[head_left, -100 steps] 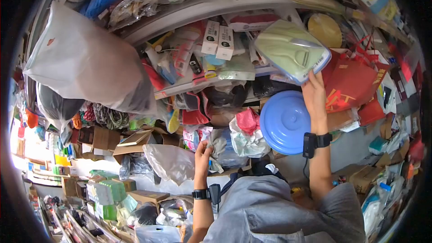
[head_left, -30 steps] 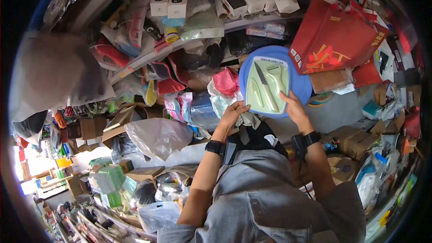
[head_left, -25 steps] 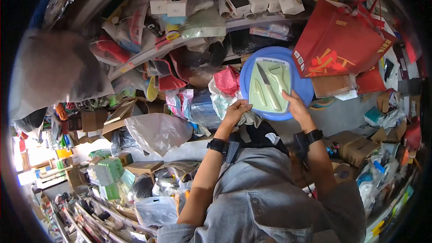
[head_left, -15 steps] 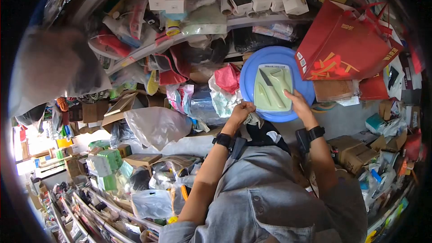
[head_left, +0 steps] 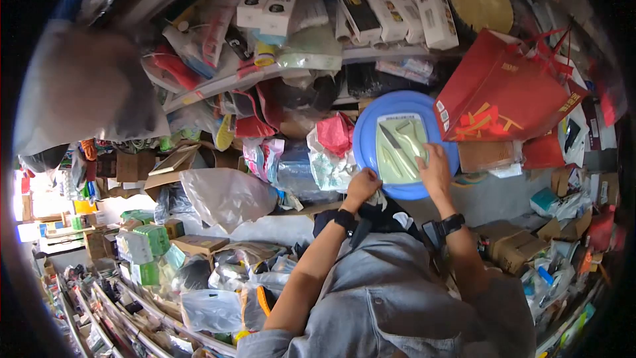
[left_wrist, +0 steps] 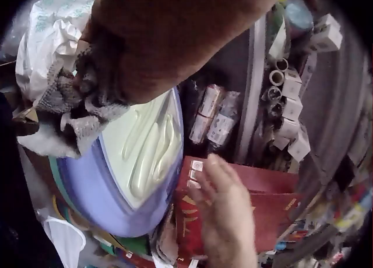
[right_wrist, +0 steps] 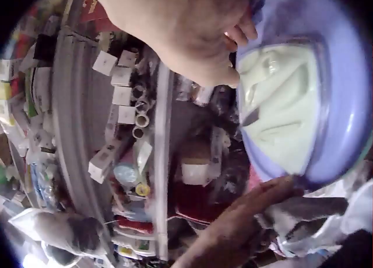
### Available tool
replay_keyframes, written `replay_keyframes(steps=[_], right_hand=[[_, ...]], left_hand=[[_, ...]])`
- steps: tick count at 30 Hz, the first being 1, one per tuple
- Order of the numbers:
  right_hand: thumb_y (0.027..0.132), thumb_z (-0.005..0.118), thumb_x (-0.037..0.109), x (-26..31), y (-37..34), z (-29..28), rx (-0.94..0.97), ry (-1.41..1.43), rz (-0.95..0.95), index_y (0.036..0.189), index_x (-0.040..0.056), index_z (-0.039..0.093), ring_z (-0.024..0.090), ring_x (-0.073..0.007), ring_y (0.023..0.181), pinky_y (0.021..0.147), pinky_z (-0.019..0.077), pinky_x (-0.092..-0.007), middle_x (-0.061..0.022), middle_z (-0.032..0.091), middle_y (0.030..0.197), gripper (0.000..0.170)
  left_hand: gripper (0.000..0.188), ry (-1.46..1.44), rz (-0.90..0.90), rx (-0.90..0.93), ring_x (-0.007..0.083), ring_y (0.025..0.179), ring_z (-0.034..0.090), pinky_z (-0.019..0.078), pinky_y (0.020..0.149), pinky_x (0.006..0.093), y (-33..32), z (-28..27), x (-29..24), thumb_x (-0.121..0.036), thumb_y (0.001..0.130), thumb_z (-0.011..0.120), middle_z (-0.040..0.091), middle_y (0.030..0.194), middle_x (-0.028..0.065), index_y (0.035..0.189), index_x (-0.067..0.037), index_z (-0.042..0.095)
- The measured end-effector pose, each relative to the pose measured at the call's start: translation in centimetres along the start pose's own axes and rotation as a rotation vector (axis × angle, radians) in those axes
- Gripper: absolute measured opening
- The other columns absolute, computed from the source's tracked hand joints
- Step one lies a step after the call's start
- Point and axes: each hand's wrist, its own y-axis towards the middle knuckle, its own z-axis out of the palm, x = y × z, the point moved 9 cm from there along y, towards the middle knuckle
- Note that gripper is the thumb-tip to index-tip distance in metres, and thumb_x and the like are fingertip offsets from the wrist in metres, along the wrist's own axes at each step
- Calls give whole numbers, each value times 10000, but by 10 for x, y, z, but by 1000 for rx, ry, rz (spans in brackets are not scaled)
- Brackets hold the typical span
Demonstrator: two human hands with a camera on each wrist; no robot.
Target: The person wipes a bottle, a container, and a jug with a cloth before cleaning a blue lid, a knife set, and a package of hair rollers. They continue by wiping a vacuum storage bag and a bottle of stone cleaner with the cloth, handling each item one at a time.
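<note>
A packaged set of pale green kitchen tools, with a knife and a peeler showing, lies face up on a round blue plastic lid. My right hand is at the package's right edge. In the left wrist view the same right hand is apart from it, fingers loosely extended and slightly blurred. My left hand grips a bunched grey cloth at the lid's lower left. The left wrist view shows the cloth hanging below that hand, and the right wrist view has the left hand beside the lid.
A red gift bag stands right of the lid. Left of it are a pink crumpled bag and white plastic. A crowded shelf above carries long white boxes. A large plastic bag hangs at upper left.
My right hand has brought the package down from beside the shelf, turned it face up onto the blue lid, and let it go. My left hand has moved up toward the lid with the cloth.
</note>
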Motion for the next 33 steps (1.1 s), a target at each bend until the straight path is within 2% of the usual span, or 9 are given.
replay_keyframes(steps=[7, 12, 16, 22, 23, 24, 26, 30, 33], right_hand=[[849, 618, 138, 113, 68, -73, -173, 428, -218, 1143, 51, 552, 577, -332, 991, 829, 474, -359, -135, 582, 1114, 314], [873, 612, 115, 184, 149, -91, -194, 941, -357, 1169, 17, 544, 627, -187, 925, 764, 498, -313, -122, 636, 1030, 319], [895, 610, 245, 226, 221, -59, 222, 1401, -71, 1258, 38, 490, 557, -192, 1063, 874, 482, -317, -86, 554, 1198, 435], [864, 635, 293, 266, 287, -20, 398, 1814, 197, 1383, 15, 335, 380, -292, 1267, 1035, 367, -377, -191, 322, 1383, 660], [842, 655, 291, 259, 321, 14, 483, 1860, 180, 1344, 81, 386, 409, -296, 1210, 1014, 378, -391, -158, 339, 1347, 607], [842, 655, 291, 251, 344, 37, 488, 1863, 174, 1344, 81, 386, 409, -296, 1210, 1014, 378, -391, -158, 339, 1347, 607], [817, 675, 278, 252, 381, 28, 138, 1361, -403, 1194, 118, 477, 468, -280, 1072, 976, 399, -407, -119, 429, 1193, 455], [812, 673, 244, 236, 434, 57, 77, 1618, -321, 1044, 119, 487, 479, -261, 959, 937, 416, -415, -99, 449, 1055, 324], [821, 660, 226, 257, 417, 47, 333, 1181, -366, 1002, 100, 491, 491, -265, 978, 924, 446, -420, -106, 474, 1021, 278]], left_hand=[[444, 105, -24, 61, 354, 875, 628, 486, 757, 430, 3, 0, 4, -354, 717, 701, 652, 898, 177, 1028, -77, 548], [477, -25, -47, 67, 321, 829, 652, 496, 731, 405, -8, -15, 2, -369, 745, 698, 670, 860, 161, 1094, -76, 557], [435, -99, 13, -48, 285, 717, 652, 498, 657, 371, -21, -47, 1, -343, 770, 690, 664, 774, 140, 1079, -59, 576], [372, -256, -58, -146, 128, 696, 604, 451, 578, 266, -61, -107, 0, -277, 856, 652, 654, 793, 92, 1131, -41, 571], [363, -290, -73, -170, 121, 684, 593, 442, 567, 258, -68, -114, 2, -273, 859, 650, 649, 790, 84, 1129, -42, 575], [338, -299, -95, -205, 104, 663, 566, 429, 553, 247, -75, -121, 6, -245, 868, 640, 637, 779, 65, 1129, -41, 574], [312, -393, -116, -259, 94, 656, 550, 425, 548, 245, -85, -127, 22, -219, 874, 631, 630, 788, 49, 1124, -39, 579], [329, -454, -136, -306, 119, 750, 597, 460, 691, 250, -99, -135, 44, -249, 866, 643, 657, 809, 64, 1120, -48, 585], [331, -438, -157, -330, 114, 747, 591, 458, 689, 246, -104, -141, 51, -254, 871, 636, 652, 799, 58, 1118, -39, 588]])
